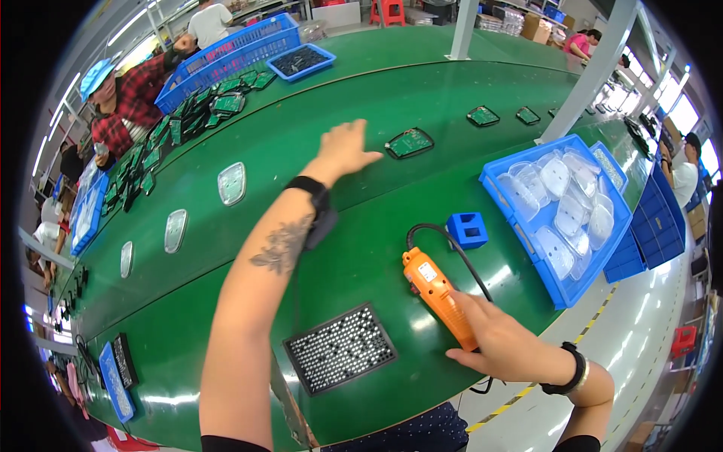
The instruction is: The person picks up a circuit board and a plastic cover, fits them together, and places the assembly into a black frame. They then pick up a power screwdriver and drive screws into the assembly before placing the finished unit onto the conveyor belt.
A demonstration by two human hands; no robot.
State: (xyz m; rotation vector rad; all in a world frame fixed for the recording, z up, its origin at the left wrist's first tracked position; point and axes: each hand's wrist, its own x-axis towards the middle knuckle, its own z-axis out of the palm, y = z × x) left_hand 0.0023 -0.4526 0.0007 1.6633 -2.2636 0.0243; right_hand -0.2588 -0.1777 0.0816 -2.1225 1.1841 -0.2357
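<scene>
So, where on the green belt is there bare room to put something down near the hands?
Bare belt lies between the left hand and the orange electric screwdriver, and left of the black screw tray, below the clear covers. It is crowded at the far left, where circuit boards lie packed, and at the right by the blue bin.

Bare green tabletop (361,98) lies open ahead of the left hand (345,148) up to the circuit board (410,142) just beside its fingertips. To the right, the small blue block (467,230) and big blue bin (561,215) wall off the edge. The screw tray (340,348) lies beside the right hand (503,340).
</scene>
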